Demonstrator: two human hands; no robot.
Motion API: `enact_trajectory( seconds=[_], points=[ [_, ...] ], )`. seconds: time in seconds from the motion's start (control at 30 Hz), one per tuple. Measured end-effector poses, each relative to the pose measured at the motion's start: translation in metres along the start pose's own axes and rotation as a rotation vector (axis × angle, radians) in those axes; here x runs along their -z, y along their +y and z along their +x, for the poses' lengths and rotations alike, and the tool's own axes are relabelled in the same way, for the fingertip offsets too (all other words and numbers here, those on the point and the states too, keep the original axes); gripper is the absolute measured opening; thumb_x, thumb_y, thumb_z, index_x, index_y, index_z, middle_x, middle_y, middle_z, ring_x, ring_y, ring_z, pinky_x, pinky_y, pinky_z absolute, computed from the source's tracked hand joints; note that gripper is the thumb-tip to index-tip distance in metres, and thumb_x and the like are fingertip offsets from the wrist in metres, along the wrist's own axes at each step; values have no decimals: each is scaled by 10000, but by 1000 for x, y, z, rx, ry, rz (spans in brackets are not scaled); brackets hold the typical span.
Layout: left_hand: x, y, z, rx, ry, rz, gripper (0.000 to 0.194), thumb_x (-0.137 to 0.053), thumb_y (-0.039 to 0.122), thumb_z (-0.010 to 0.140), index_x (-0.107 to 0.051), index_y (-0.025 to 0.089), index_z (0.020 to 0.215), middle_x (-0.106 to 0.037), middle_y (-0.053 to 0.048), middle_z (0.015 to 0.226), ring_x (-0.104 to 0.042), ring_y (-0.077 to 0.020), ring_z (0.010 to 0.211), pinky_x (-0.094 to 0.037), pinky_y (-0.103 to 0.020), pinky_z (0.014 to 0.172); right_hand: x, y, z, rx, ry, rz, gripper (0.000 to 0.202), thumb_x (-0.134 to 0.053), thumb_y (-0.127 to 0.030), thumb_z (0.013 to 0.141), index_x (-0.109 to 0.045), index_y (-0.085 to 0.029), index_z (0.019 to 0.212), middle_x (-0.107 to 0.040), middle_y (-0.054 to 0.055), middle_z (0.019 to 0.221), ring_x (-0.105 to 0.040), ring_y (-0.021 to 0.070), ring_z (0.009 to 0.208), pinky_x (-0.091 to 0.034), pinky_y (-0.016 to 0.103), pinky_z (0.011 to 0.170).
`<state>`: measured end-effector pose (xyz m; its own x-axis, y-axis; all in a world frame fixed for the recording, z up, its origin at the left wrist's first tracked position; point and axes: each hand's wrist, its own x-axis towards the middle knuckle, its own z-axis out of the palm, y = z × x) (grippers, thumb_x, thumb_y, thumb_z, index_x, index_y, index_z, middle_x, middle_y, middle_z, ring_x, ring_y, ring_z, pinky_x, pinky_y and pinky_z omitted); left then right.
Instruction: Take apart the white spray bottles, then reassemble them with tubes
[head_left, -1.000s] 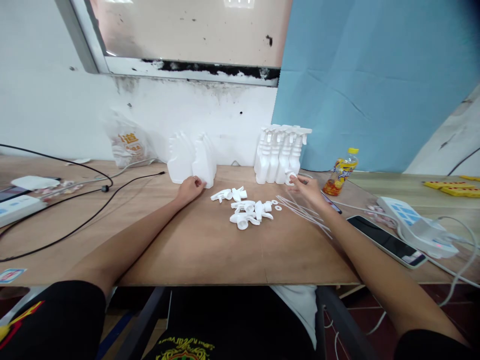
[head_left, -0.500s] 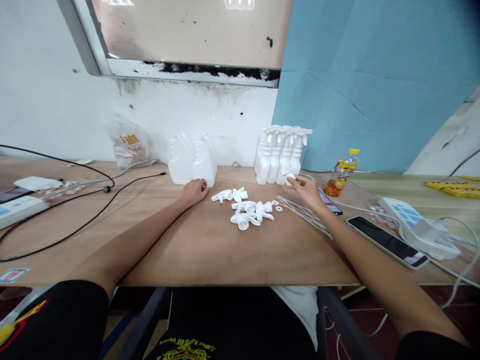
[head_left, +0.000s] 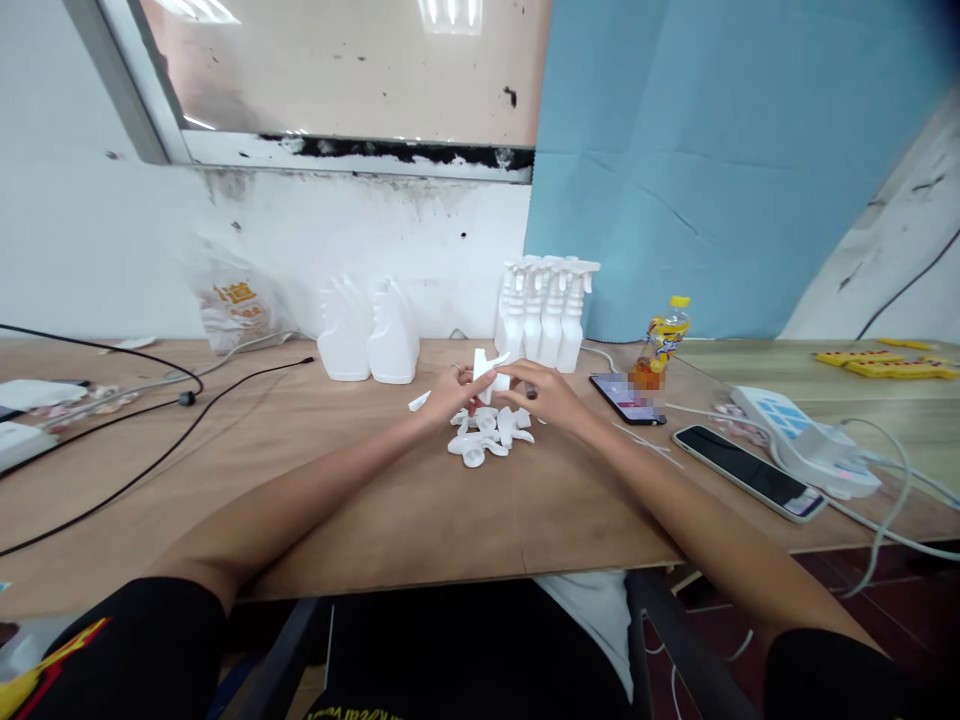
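Observation:
My left hand (head_left: 446, 395) and my right hand (head_left: 553, 398) meet above the middle of the table. Between them is a white trigger sprayer head (head_left: 486, 376), its nozzle side pointing up. My left fingers are closed round one side of it. The right fingers pinch its other end; any small part inside that grip is hidden. Just below lie several loose white sprayer heads (head_left: 480, 445), partly covered by my hands. Behind stand white bottles with sprayers fitted (head_left: 551, 325). Further left are white bottles with open necks (head_left: 394, 340).
Thin white tubes (head_left: 649, 445) lie by my right forearm. Beyond are two phones (head_left: 626, 398), a drink bottle (head_left: 664, 345) and a white power strip (head_left: 810, 440). Black cables (head_left: 187, 398) cross the left side. A plastic bag (head_left: 236, 300) rests against the wall.
My right hand has come left and nearer from the fitted bottles. The left hand has left the open bottles and moved right, taking hold of a sprayer head. The view has shifted slightly.

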<state>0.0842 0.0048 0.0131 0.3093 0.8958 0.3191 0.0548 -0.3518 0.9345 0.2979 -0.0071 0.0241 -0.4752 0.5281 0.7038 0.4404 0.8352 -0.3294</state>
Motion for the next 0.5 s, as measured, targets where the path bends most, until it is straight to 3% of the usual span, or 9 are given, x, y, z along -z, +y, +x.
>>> enact_trajectory(
  seconds=[0.1, 0.17, 0.23, 0.33, 0.4, 0.5],
  points=[
    [-3, 2, -2, 69, -117, -285, 395, -772, 480, 820, -662, 132, 973, -666, -74, 808, -647, -173, 674, -511, -286, 603, 5, -10, -3, 40, -42, 18, 376, -560, -428, 997, -660, -294, 1335, -697, 80, 1262, -669, 241, 1089, -504, 371, 946],
    [1, 0, 0, 124, -173, -477, 335, -740, 423, 837, -655, 129, 973, -663, -70, 819, -657, -183, 705, -520, -289, 617, 11, -11, -8, -46, 3, 39, 452, -516, -504, 1007, -610, -290, 1394, -669, 84, 1304, -676, 233, 1054, -519, 359, 905],
    [8, -4, 4, 173, -199, -570, 299, -682, 396, 844, -637, 126, 965, -661, -76, 819, -652, -185, 689, -498, -274, 571, 16, -9, -12, -203, 87, 112, 553, -484, -627, 980, -644, -251, 1351, -701, 92, 1161, -695, 199, 827, -544, 325, 752],
    [15, -8, 11, 204, -188, -607, 257, -635, 364, 815, -594, 151, 954, -645, -56, 795, -611, -160, 612, -420, -238, 483, 20, -5, -16, -418, 153, 362, 743, -373, -776, 930, -773, -160, 1043, -680, 75, 773, -637, 169, 559, -523, 313, 586],
    [17, -9, 13, 203, -170, -616, 260, -639, 355, 799, -570, 170, 968, -637, -38, 796, -588, -148, 584, -384, -225, 456, 20, -6, -16, -465, 173, 553, 748, -418, -804, 894, -778, -148, 884, -674, 81, 701, -667, 193, 578, -547, 333, 616],
    [17, -9, 14, 188, -154, -593, 270, -683, 368, 801, -560, 170, 939, -616, -23, 764, -567, -132, 559, -358, -213, 437, 17, -12, -15, -441, 185, 687, 539, -668, -694, 828, -774, -172, 910, -738, 89, 831, -705, 210, 712, -573, 346, 699]
  ],
)
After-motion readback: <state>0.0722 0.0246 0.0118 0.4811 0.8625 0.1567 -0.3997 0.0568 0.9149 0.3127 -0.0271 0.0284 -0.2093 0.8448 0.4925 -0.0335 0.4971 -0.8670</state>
